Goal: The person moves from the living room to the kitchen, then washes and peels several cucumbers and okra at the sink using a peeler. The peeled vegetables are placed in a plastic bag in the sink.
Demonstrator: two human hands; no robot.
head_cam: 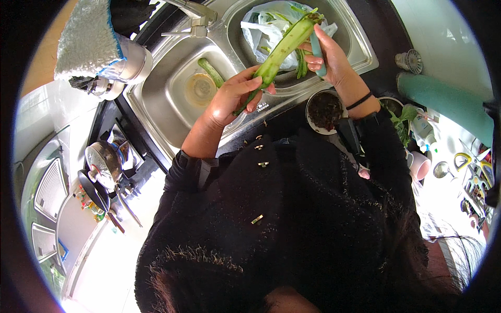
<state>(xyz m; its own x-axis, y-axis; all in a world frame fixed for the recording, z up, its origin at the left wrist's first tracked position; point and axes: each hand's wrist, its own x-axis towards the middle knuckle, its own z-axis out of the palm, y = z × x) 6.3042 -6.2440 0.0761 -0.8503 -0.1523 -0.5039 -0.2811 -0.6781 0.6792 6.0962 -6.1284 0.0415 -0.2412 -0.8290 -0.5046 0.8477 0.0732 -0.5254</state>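
Observation:
My left hand point(236, 94) grips the lower end of a long green vegetable stalk point(287, 47), peeled pale in parts, with a brownish, rough upper end. A tool with a light teal handle point(318, 54) is in my right hand point(332, 58), beside the stalk's upper part; the tool's working end is hidden. Behind the stalk, a white plastic bag point(258, 29) with green strips lies in the right sink basin point(344, 43). Another green piece point(211, 72) rests in the left basin point(156, 94), beside a round, brownish translucent container point(200, 89).
A faucet point(201, 19) stands behind the basins. Near my right wrist is a bowl of dark scraps point(325, 110). A lidded pan point(103, 160) stands at the left; a pink mug point(420, 165) and scissors point(473, 160) are at the right.

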